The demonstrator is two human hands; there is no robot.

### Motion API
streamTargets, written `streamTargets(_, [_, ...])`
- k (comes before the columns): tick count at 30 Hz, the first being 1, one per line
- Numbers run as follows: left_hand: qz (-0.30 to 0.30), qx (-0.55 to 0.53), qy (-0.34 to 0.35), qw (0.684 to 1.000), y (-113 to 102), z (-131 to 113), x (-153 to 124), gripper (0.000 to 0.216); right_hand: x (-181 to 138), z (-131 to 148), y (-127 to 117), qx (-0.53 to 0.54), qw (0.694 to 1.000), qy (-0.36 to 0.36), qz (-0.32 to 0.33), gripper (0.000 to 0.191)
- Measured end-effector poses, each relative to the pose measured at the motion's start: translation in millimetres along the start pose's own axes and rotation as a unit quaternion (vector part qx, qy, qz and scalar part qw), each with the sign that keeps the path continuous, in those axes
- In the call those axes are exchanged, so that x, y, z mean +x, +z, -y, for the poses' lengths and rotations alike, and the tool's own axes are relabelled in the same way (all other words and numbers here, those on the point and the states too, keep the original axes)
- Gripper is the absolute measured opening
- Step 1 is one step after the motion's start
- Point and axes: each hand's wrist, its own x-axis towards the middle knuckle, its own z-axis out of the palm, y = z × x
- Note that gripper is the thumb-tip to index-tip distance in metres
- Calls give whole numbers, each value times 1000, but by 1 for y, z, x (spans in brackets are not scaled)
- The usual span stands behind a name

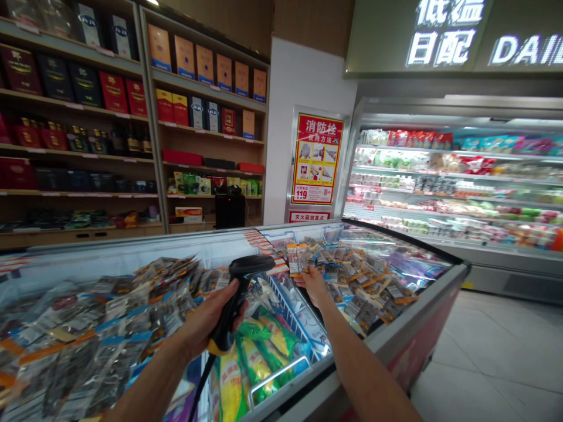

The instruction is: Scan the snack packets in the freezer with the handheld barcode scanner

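My left hand (210,319) is wrapped round the grip of a black barcode scanner (240,293) with a yellow base, its head pointing right over the chest freezer (422,328). A cable hangs down from the scanner. My right hand (313,282) reaches into the freezer and pinches a small packet (297,258) with an orange label, holding it upright in front of the scanner. Beneath both hands lie bags of corn cobs (259,351) inside a wire basket (303,334).
Piles of clear packets fill the freezer left (88,328) and right (369,275). Wooden shelves of boxed goods (132,117) stand behind. An open chilled cabinet (461,187) lines the right wall, with a red fire poster (316,158) and tiled floor (492,363).
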Motion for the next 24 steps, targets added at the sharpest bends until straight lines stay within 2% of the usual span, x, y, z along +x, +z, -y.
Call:
streamTargets(10, [8,-10,-3,1000,4,4,6,32,-1,0,1,-25,1000,-9,9,11])
streamTargets(13, [-9,10,15,1000,1,0,4,34,1,-3,0,-30,999,-12,3,15])
streamTargets(19, [-134,90,66,985,-17,-8,7,37,-2,-1,6,-76,996,-35,-22,18])
streamTargets(21, [-174,97,85,976,-24,-14,5,35,-7,4,15,-87,996,-20,-22,19])
streamTargets(24, [-216,104,95,966,-35,-22,-1,32,-16,10,38,-85,996,-9,15,25])
